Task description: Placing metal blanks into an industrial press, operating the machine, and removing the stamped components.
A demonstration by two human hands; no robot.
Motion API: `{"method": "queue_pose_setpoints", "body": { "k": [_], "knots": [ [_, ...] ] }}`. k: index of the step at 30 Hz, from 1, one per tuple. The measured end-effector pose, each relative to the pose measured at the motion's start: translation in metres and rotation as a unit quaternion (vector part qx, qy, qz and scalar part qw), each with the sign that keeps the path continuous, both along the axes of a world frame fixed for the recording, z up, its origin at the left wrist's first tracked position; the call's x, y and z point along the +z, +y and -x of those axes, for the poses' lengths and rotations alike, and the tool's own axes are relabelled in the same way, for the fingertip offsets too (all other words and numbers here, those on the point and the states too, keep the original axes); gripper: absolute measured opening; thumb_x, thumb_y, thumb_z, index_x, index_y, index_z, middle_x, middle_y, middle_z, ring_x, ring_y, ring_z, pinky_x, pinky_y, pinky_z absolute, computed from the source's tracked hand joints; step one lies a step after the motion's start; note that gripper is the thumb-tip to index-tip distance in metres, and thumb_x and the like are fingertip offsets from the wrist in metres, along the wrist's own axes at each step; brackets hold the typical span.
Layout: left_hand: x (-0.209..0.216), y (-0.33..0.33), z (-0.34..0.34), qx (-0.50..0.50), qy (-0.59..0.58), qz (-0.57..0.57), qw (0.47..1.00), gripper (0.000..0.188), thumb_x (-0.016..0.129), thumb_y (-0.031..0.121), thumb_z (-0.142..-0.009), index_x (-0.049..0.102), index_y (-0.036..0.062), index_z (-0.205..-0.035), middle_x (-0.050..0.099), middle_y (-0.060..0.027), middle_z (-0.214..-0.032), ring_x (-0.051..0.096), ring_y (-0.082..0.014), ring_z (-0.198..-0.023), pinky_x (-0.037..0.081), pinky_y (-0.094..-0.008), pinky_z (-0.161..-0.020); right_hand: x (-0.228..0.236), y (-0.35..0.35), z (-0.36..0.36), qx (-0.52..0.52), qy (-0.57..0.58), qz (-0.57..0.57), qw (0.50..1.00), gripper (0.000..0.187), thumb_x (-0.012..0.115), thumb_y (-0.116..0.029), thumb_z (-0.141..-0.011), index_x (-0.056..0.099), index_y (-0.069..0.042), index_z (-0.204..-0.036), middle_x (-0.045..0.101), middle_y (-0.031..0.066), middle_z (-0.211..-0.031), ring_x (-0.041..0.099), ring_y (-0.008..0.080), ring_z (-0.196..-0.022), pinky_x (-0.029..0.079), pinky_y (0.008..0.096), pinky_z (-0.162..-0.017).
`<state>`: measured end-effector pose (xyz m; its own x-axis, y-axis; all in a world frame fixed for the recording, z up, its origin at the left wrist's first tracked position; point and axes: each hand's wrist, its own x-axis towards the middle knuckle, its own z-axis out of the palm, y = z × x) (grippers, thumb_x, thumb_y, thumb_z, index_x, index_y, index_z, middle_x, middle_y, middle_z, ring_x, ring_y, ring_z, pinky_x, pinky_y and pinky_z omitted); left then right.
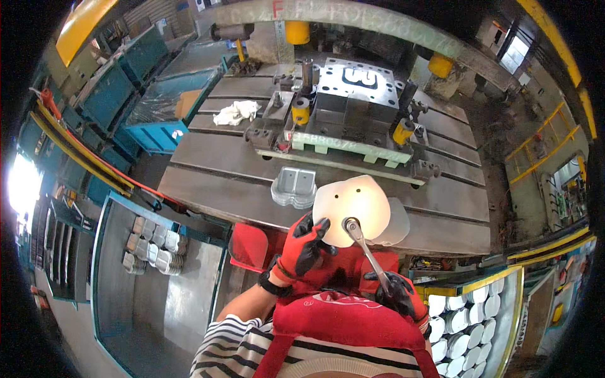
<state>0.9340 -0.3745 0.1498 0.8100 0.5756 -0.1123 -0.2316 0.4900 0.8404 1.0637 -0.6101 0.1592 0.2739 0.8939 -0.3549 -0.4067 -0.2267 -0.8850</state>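
Right hand (401, 295), grip wrapped round a metal tool (369, 251), its head against a pale plate (359, 200) by the near edge of the surface (220, 179).
Left hand (302, 247) sits at the plate's lower-left edge; whether it pinches, I cannot tell. Beyond: stacked metal pieces (295, 186), then a die (334, 108).

Die set (356, 116) seated on tabletop (214, 151), toward back. Cloth (237, 113) found left of it, same tabletop. Formed parts (294, 187) stacked in front of die set, just left of flat piece (351, 201). Second flat piece (397, 222) partly covered by first one, pokes out right. Left hand (302, 246) placed at first piece's left edge. Handled tool (370, 255) held in right hand (398, 295), head seen over that piece. More formed parts (154, 242) piled in tray (183, 293), front left. Loads of flat blanks (466, 327) packed in crate (469, 288), front right.
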Motion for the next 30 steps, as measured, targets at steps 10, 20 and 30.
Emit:
{"method": "queue_pose_setpoints", "body": {
  "k": [10, 20, 30],
  "knots": [
    [-0.028, 0.018, -0.011, 0.017, 0.011, 0.079, 0.997, 0.024, 0.053, 0.016, -0.086, 0.052, 0.0005, -0.104, 0.060, -0.0058, -0.087, 0.060, -0.0143, -0.069, 0.051, -0.0270, -0.051, -0.039, 0.008, -0.024, 0.058, 0.103, 0.053, 0.992, 0.035, 0.053, -0.025, -0.086, 0.049, -0.006, -0.115, 0.053, -0.0034, -0.075, 0.042, 0.0016, -0.051, 0.031, 0.0160, -0.041],
    [-0.035, 0.030, -0.023, -0.014, 0.099, 0.054, 0.994, 0.027, 0.053, 0.016, -0.087, 0.051, -0.0002, -0.108, 0.058, -0.0048, -0.091, 0.057, -0.0114, -0.073, 0.052, -0.0270, -0.059, -0.090, 0.009, -0.037, 0.051, 0.152, -0.017, 0.987, 0.042, 0.051, -0.018, -0.086, 0.043, -0.001, -0.123, 0.053, 0.0043, -0.112, 0.049, 0.0117, -0.100, 0.038, 0.0248, -0.087],
    [-0.050, 0.035, -0.028, -0.051, 0.027, 0.084, 0.995, 0.036, 0.053, 0.014, -0.086, 0.043, -0.0001, -0.118, 0.054, -0.0058, -0.104, 0.056, -0.0135, -0.084, 0.051, -0.0303, -0.068, -0.076, 0.019, -0.042, 0.004, 0.060, -0.024, 0.998, 0.040, 0.054, -0.025, -0.084, 0.050, 0.000, -0.114, 0.058, 0.0037, -0.100, 0.053, 0.0109, -0.090, 0.042, 0.0243, -0.080]
  ]
}}
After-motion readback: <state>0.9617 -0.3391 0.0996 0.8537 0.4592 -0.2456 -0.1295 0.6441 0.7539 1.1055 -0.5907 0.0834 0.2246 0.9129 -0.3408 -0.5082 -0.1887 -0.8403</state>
